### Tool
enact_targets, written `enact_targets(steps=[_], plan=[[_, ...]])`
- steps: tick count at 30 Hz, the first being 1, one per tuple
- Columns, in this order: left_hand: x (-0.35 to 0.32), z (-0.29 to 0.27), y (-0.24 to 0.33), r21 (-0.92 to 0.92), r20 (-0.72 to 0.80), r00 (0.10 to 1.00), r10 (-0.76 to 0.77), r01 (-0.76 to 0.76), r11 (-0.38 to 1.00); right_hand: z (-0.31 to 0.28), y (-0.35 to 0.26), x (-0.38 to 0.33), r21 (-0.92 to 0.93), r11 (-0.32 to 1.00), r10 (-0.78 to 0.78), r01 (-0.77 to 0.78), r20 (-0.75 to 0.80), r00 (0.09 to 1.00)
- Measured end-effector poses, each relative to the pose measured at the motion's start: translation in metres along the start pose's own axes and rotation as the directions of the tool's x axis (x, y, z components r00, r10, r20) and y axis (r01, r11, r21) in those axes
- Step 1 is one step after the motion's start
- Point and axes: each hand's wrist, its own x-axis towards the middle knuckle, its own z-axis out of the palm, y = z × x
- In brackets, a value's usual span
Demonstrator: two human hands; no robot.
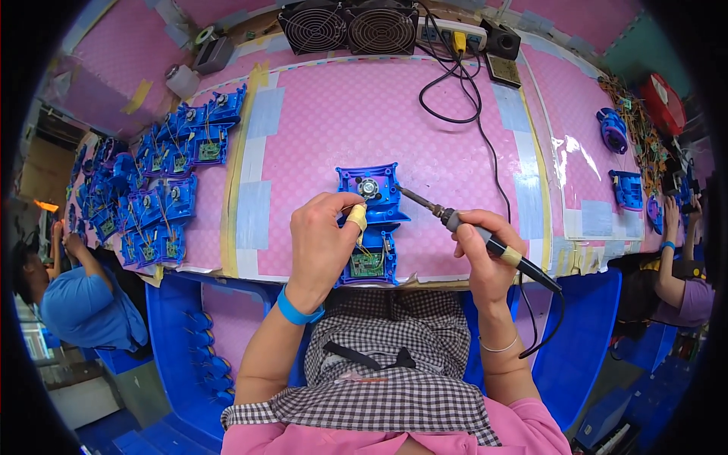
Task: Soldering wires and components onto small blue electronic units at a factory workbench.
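Note:
A blue plastic housing (390,218) lies in front of me near the table's front edge. Its upper part holds a round speaker (368,189), and a green circuit board (367,263) sits in the lower part. My left hand (326,231), its thumb wrapped in yellowish tape, is closed at the speaker's lower edge, pinching what looks like a thin wire. In my right hand (485,246) is a soldering iron (462,226), gripped like a pen. The iron's tip points left and reaches the right edge of the housing's upper part.
Many blue housings (167,201) with boards and speakers crowd the left side. Two black fans (349,30) and a power strip (455,34) stand at the back. A black cable (494,163) runs down the right. Co-workers (87,303) sit on both sides; blue bins (178,349) are below.

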Motion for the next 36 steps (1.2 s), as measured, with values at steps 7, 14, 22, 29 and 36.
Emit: enact_targets(steps=[7,14,22,29,36], plan=[[0.000,-0.001,-0.001,-0.003,0.026,0.999,-0.046,0.046,0.999,-0.003,0.005,-0.003,0.067,0.997,-0.026,0.029,-0.051,0.998],[-0.006,-0.013,0.008,0.112,-0.121,0.990,0.069,-0.056,0.992,-0.012,0.008,-0.001,0.022,0.988,-0.155,0.155,-0.026,0.988],[-0.007,0.011,0.052,0.425,0.386,0.907,0.168,-0.337,0.840,-0.024,-0.010,0.020,0.138,0.964,-0.203,0.226,-0.164,0.965],[-0.013,-0.041,0.000,0.581,0.250,0.964,0.095,-0.227,0.782,-0.079,-0.039,0.038,0.017,0.980,-0.177,0.198,-0.371,0.912],[-0.031,-0.137,-0.070,0.850,-0.013,0.989,-0.148,0.089,0.519,-0.262,0.046,0.126,-0.878,0.468,-0.840,0.101,-0.406,0.361]])
